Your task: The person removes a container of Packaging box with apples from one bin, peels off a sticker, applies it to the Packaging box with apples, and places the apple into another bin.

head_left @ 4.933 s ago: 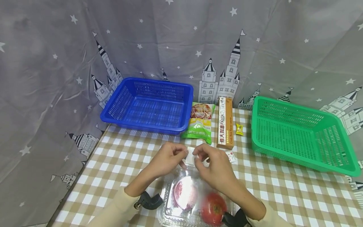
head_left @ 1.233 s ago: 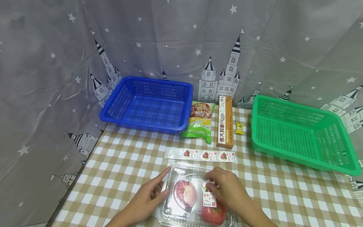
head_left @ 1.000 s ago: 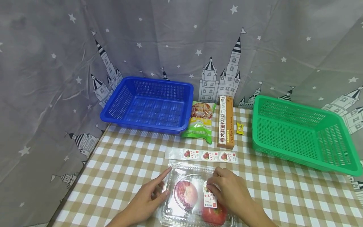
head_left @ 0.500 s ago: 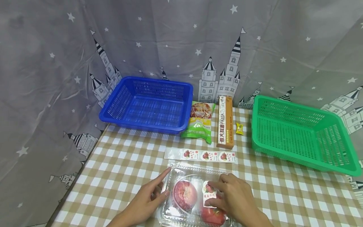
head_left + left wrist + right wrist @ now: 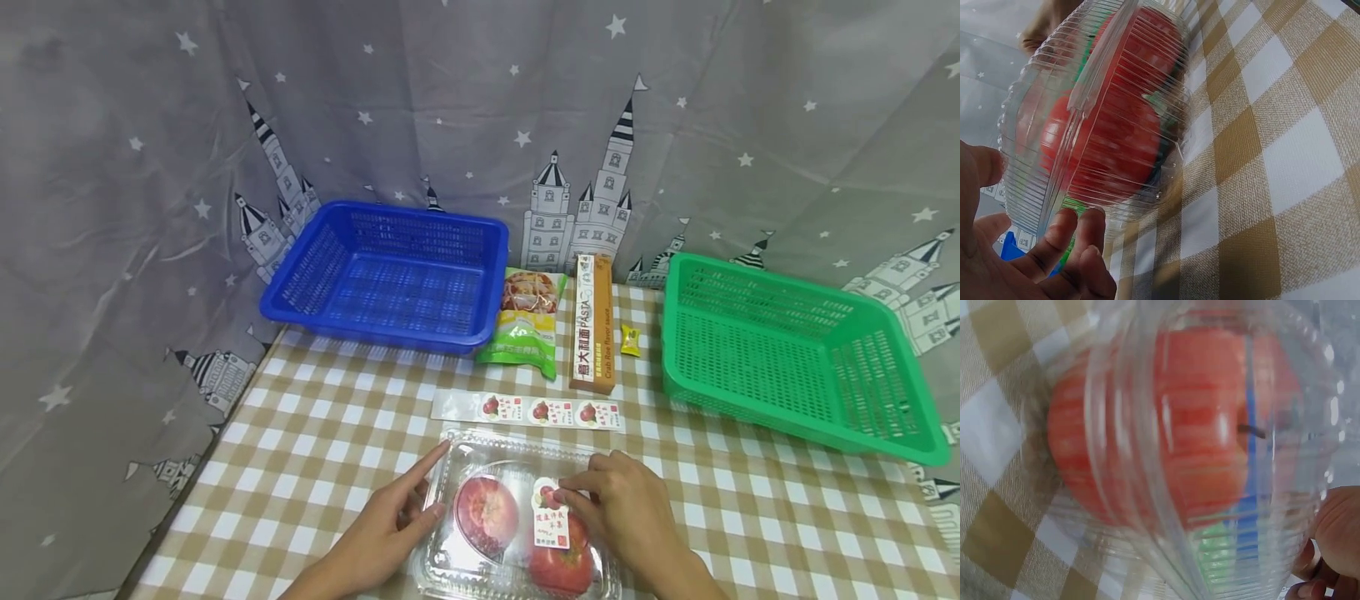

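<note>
Two baskets (image 5: 386, 275) (image 5: 795, 354), two apples (image 5: 486, 514) (image 5: 558, 567), one clamshell box (image 5: 480, 446), four stickers (image 5: 551, 525)

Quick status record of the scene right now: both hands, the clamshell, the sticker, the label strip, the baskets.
left hand: index finger straight along the clamshell's left edge
right hand: fingertips on the sticker
clamshell: clear, closed, two red apples inside
sticker: on the lid, over the right apple
label strip: flat on the table, three labels left
blue basket: far left
green basket: far right
</note>
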The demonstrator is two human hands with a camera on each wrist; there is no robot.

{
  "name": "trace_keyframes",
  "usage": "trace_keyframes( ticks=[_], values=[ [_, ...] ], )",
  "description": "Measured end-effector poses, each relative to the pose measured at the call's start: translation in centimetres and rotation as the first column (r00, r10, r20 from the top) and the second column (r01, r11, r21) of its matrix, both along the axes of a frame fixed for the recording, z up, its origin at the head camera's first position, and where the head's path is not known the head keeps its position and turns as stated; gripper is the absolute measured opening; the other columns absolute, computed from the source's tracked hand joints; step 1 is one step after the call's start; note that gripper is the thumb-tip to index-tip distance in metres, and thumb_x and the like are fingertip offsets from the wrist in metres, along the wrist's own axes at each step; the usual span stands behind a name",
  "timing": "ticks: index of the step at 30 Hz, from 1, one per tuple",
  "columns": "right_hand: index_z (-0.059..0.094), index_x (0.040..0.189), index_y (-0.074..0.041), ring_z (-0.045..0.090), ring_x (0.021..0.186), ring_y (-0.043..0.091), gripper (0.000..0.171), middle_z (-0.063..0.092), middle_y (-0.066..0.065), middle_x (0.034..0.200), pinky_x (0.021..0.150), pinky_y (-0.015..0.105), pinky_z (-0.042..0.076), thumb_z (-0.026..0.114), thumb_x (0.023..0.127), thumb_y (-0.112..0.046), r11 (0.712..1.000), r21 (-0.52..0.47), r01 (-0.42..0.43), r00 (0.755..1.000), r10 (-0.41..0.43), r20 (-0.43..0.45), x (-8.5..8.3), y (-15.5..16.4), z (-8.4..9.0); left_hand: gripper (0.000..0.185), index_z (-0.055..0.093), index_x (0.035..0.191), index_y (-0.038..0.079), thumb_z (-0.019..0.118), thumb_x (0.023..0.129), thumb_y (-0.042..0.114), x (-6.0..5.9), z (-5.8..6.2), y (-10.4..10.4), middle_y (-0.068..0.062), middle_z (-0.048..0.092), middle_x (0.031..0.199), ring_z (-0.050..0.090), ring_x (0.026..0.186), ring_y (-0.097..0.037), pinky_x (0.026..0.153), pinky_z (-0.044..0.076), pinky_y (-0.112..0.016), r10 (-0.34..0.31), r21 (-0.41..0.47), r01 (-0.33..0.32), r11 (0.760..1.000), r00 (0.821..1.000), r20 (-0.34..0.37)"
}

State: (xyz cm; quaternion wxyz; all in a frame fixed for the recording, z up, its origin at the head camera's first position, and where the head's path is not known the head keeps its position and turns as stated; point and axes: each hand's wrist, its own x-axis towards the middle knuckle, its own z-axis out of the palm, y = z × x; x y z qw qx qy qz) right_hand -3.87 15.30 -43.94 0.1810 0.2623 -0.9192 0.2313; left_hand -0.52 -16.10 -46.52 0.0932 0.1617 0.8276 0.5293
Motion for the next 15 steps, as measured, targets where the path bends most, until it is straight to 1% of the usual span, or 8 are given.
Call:
trace_keyframes(
  ticks=[3,6,8,10,12,15],
  values=[
    [0.078,0.074,-0.024,0.037,0.059,-0.004,0.014,0.046,-0.023,0.063,0.051,0.014,0.033,0.089,0.067,-0.027,0.999,-0.039,-0.021,1.000,0.022,0.022,0.0,0.1,0.0,0.061,0.030,0.155,0.024,0.058,0.100,0.021,0.2,0.0,0.0,-0.003,0.051,0.101,0.050,0.065,-0.007,0.056,0.050,-0.025,0.009,0.009,-0.009,1.000,1.000,0.009],
    [0.078,0.081,-0.022,0.038,0.059,-0.003,0.014,0.046,-0.024,0.065,0.052,0.014,0.035,0.087,0.071,-0.023,0.996,-0.080,-0.046,0.998,0.049,0.043,0.0,0.7,0.2,0.060,0.033,0.154,0.024,0.058,0.100,0.021,0.3,-0.1,-0.1,-0.002,0.053,0.100,0.052,0.065,-0.008,0.057,0.050,-0.025,0.025,0.011,-0.025,1.000,1.000,0.008],
    [0.077,0.086,-0.019,0.040,0.060,-0.003,0.016,0.047,-0.023,0.067,0.052,0.013,0.035,0.086,0.073,-0.017,0.989,-0.128,-0.073,0.996,0.079,0.045,0.0,1.3,0.3,0.059,0.034,0.154,0.024,0.058,0.100,0.021,0.4,-0.2,-0.1,-0.002,0.054,0.099,0.053,0.065,-0.007,0.058,0.051,-0.025,0.035,0.007,-0.035,0.999,0.999,0.002],
    [0.076,0.091,-0.017,0.042,0.060,-0.001,0.020,0.048,-0.023,0.070,0.054,0.012,0.036,0.084,0.074,-0.011,0.982,-0.171,-0.084,0.995,0.092,0.038,-0.1,2.0,0.3,0.058,0.035,0.154,0.024,0.058,0.100,0.021,0.4,-0.3,-0.1,-0.001,0.054,0.098,0.053,0.065,-0.006,0.058,0.051,-0.025,0.039,0.002,-0.039,0.999,0.999,-0.007],
    [0.075,0.093,-0.017,0.043,0.060,-0.001,0.024,0.049,-0.022,0.071,0.055,0.010,0.036,0.083,0.074,-0.005,0.975,-0.208,-0.074,0.996,0.084,0.038,-0.2,2.8,0.4,0.059,0.035,0.154,0.024,0.058,0.100,0.021,0.4,-0.4,-0.2,-0.001,0.055,0.098,0.053,0.065,-0.006,0.058,0.050,-0.025,0.040,0.001,-0.040,0.999,0.999,-0.012],
    [0.075,0.094,-0.017,0.042,0.059,-0.001,0.024,0.049,-0.021,0.071,0.052,0.011,0.035,0.081,0.076,-0.001,0.972,-0.233,-0.006,0.997,0.023,0.074,-0.6,4.1,0.3,0.061,0.036,0.153,0.022,0.061,0.098,0.020,0.5,-0.4,-0.2,0.001,0.057,0.095,0.053,0.065,-0.005,0.058,0.050,-0.025,0.034,0.005,-0.033,0.999,0.999,-0.032]
  ],
)
